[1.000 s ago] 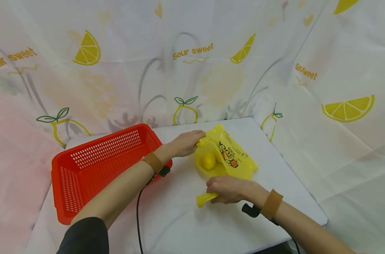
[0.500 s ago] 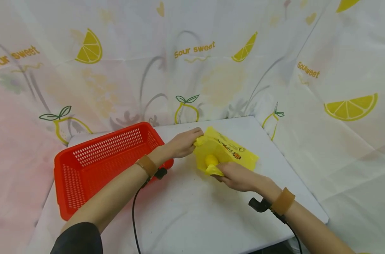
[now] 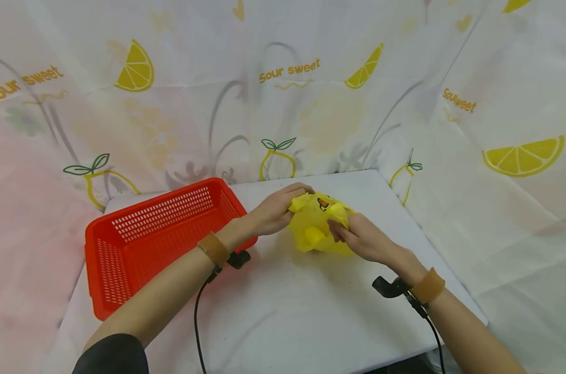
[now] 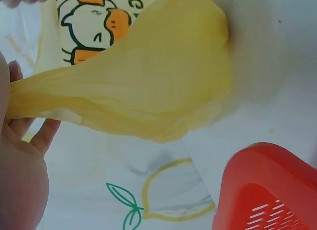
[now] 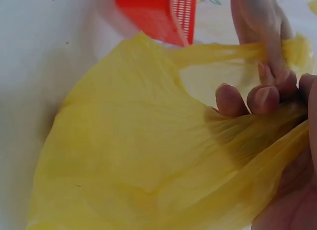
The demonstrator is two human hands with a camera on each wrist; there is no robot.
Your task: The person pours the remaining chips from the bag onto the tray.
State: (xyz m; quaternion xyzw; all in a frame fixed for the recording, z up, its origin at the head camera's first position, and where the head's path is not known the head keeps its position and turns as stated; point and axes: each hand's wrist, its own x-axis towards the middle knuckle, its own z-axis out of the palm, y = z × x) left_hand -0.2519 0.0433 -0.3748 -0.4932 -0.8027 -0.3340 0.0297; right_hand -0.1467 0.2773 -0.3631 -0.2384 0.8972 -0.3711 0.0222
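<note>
A thin yellow plastic bag (image 3: 301, 223) with a printed duck hangs between both hands over the white table. My left hand (image 3: 278, 210) grips one handle of it at the upper left. On the other side, my right hand (image 3: 364, 236) holds the bunched second handle, fingers curled round it, as the right wrist view also shows with the bag (image 5: 124, 141) stretched below the fingers (image 5: 230, 100). A round yellow thing (image 3: 314, 235) bulges at the bottom of the bag. In the left wrist view the bag (image 4: 158, 76) tapers into the left hand (image 4: 25, 175).
A red perforated plastic basket (image 3: 92, 270) stands on the left of the white table (image 3: 273, 322), partly behind the left forearm. A curtain printed with lemons (image 3: 283, 104) rises behind the table. Black cables run from both wrist cameras.
My right hand has lifted its handle up and away from me, raising the bag's near side and drawing the bag narrower. The left hand has stayed nearly in place, holding its handle.
</note>
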